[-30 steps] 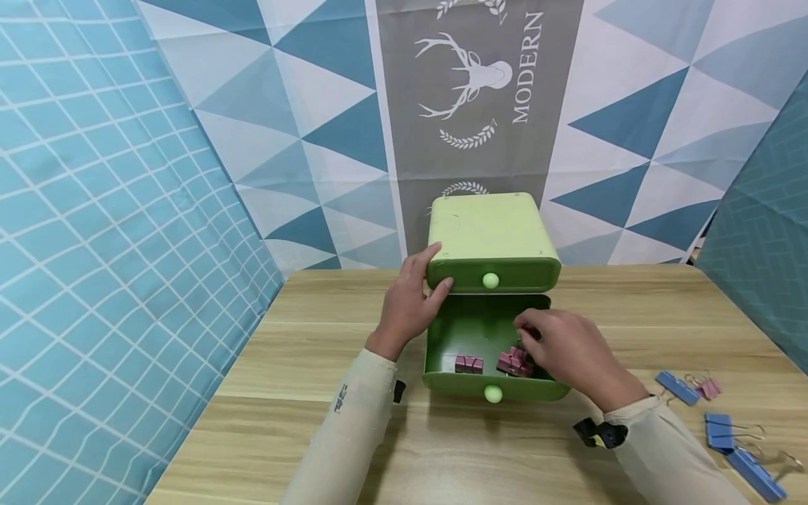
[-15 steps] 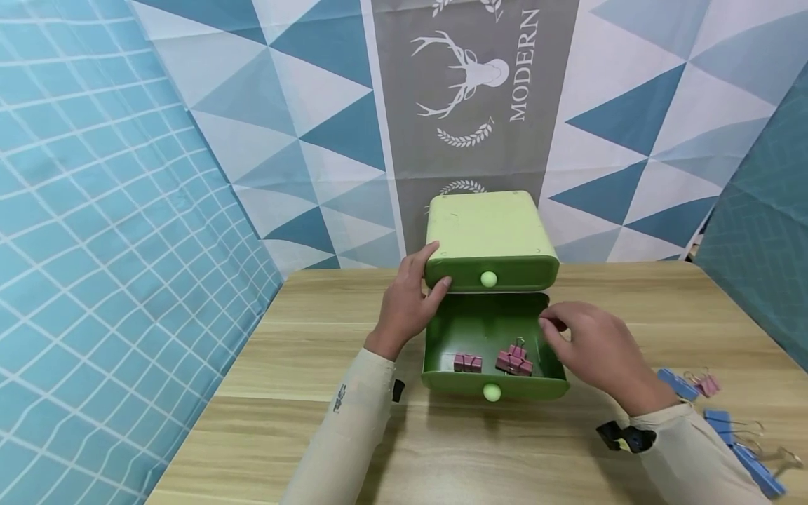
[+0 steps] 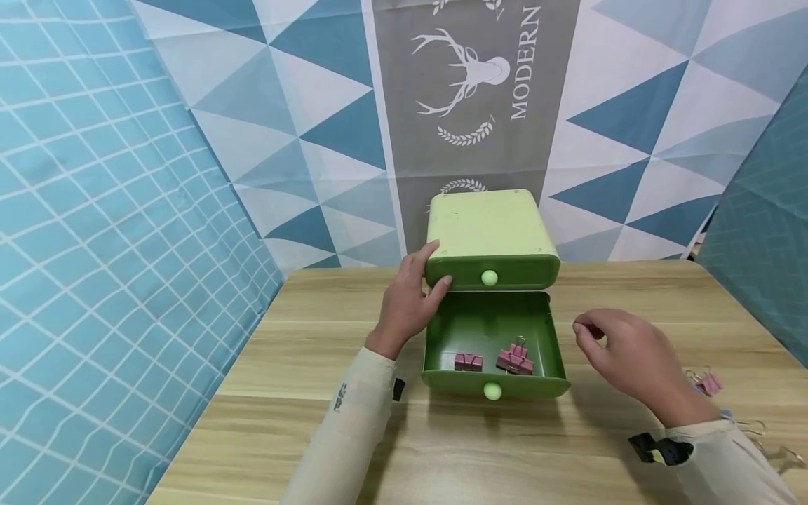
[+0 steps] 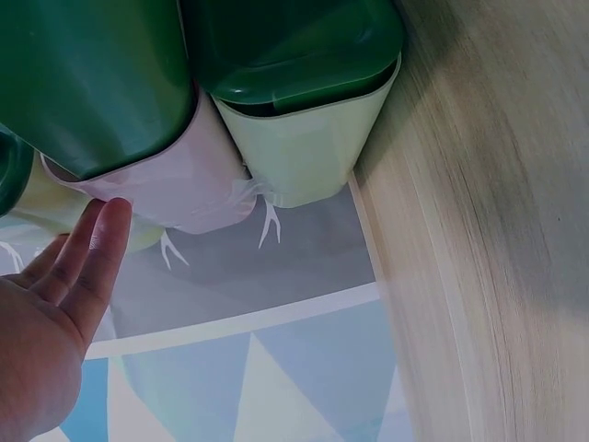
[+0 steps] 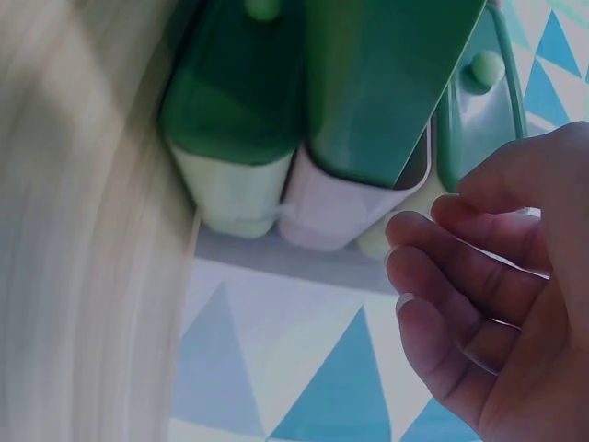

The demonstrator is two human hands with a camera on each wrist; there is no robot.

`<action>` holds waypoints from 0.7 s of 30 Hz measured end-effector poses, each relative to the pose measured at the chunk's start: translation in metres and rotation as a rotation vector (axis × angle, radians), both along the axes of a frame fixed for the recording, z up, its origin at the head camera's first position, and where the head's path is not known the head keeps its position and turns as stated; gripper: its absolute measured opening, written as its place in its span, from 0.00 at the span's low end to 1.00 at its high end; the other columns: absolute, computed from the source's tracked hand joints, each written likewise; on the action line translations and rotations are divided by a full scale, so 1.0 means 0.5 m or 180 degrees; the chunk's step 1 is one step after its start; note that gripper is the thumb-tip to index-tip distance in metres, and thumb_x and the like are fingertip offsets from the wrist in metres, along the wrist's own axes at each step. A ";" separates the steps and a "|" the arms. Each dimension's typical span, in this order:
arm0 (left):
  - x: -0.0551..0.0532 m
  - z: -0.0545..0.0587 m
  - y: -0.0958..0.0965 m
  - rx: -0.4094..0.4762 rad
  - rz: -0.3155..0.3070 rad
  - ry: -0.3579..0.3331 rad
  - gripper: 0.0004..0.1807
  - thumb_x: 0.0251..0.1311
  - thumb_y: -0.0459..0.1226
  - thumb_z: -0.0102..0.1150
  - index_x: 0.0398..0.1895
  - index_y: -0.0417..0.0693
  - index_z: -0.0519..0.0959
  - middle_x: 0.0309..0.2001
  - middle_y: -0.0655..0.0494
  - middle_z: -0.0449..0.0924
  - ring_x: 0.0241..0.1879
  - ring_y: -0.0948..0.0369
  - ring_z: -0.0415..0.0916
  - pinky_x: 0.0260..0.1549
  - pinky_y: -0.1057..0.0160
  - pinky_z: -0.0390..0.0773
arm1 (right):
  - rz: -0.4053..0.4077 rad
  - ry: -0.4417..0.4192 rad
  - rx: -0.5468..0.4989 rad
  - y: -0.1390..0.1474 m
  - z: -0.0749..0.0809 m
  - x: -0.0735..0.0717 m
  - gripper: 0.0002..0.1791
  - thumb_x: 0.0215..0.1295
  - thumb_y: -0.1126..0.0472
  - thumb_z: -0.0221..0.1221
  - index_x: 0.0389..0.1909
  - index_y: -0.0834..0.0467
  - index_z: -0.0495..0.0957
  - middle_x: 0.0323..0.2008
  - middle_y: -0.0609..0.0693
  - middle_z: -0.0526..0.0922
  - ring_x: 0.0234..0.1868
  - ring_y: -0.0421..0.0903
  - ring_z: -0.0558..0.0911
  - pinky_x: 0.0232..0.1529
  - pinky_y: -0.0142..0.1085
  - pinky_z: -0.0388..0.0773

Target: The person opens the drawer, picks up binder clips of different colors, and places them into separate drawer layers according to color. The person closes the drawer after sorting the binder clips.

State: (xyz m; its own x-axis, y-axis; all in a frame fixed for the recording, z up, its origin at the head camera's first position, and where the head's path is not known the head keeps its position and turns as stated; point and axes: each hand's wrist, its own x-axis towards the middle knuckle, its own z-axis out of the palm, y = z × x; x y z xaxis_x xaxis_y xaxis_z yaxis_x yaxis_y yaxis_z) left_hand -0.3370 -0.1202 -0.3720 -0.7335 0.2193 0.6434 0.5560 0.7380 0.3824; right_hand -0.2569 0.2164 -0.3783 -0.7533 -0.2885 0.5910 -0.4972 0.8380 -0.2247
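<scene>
A small drawer cabinet (image 3: 489,224) with a pale green top stands by the back wall. My left hand (image 3: 407,305) rests against its left front corner, thumb on the upper drawer's front and straight fingers along the side. Below that shut drawer, a dark green drawer (image 3: 486,319) is pulled out from the pink casing (image 4: 198,180). One dark pink binder clip (image 3: 468,362) lies at its left front, and a small pile of dark pink binder clips (image 3: 515,359) at its right front. Right of the drawer, my right hand (image 3: 628,354) hovers with loosely curled fingers, holding nothing.
On the table's right side lie a pink binder clip (image 3: 710,384) and blue binder clips, mostly hidden behind the right forearm; their wire handles (image 3: 785,457) show. The patterned cloth (image 3: 341,140) hangs close behind the cabinet. Wood tabletop (image 3: 303,365) spreads to the left.
My right hand has drawn back out of the open drawer and moved right, uncovering the pile of dark pink binder clips. The left hand and the cabinet stay put.
</scene>
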 end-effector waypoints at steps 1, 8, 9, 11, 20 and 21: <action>0.000 0.000 0.000 0.0000 -0.0002 0.0003 0.36 0.71 0.50 0.56 0.78 0.68 0.55 0.60 0.49 0.70 0.25 0.63 0.72 0.26 0.62 0.76 | -0.0022 -0.0030 0.0001 0.005 -0.002 0.001 0.02 0.62 0.64 0.64 0.34 0.56 0.85 0.31 0.48 0.85 0.32 0.47 0.83 0.29 0.50 0.79; -0.001 0.000 0.001 -0.0013 -0.0014 0.0042 0.35 0.71 0.50 0.56 0.78 0.68 0.55 0.60 0.49 0.70 0.25 0.63 0.72 0.26 0.62 0.76 | -0.0192 -0.0247 0.0005 0.048 -0.018 0.003 0.03 0.62 0.64 0.65 0.35 0.59 0.85 0.30 0.52 0.85 0.31 0.51 0.83 0.31 0.53 0.79; -0.002 0.000 0.001 -0.0019 -0.0009 0.0040 0.36 0.71 0.50 0.56 0.78 0.68 0.55 0.60 0.49 0.70 0.25 0.63 0.72 0.26 0.62 0.76 | -0.0213 -0.0280 0.0010 0.054 -0.020 0.003 0.03 0.62 0.64 0.65 0.35 0.59 0.85 0.30 0.52 0.85 0.31 0.51 0.83 0.31 0.53 0.79; -0.002 -0.001 0.001 -0.0017 -0.0004 0.0043 0.36 0.71 0.50 0.56 0.78 0.68 0.55 0.60 0.49 0.70 0.25 0.63 0.72 0.26 0.62 0.75 | -0.0266 -0.0319 0.0039 0.066 -0.025 0.002 0.03 0.62 0.64 0.65 0.35 0.59 0.85 0.30 0.52 0.85 0.31 0.51 0.83 0.31 0.53 0.79; -0.001 -0.003 -0.001 -0.0027 0.0007 0.0047 0.36 0.71 0.50 0.56 0.79 0.68 0.54 0.60 0.48 0.71 0.25 0.63 0.73 0.26 0.61 0.76 | -0.0418 -0.0391 0.0101 0.116 -0.040 0.004 0.04 0.63 0.64 0.64 0.35 0.61 0.84 0.28 0.51 0.84 0.27 0.49 0.81 0.28 0.52 0.78; -0.001 -0.003 -0.002 -0.0032 0.0013 0.0047 0.36 0.71 0.50 0.56 0.79 0.68 0.53 0.61 0.48 0.71 0.26 0.63 0.73 0.26 0.61 0.76 | -0.0438 -0.0417 0.0113 0.122 -0.041 0.004 0.05 0.64 0.64 0.64 0.36 0.62 0.84 0.28 0.51 0.84 0.27 0.48 0.81 0.28 0.52 0.78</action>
State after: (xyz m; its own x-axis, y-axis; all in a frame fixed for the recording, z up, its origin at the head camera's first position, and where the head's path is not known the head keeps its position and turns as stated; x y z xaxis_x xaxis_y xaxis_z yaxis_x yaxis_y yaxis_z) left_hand -0.3375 -0.1211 -0.3736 -0.7249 0.2230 0.6518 0.5586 0.7440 0.3667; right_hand -0.2550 0.2774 -0.3987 -0.8569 -0.1964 0.4766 -0.3459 0.9046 -0.2490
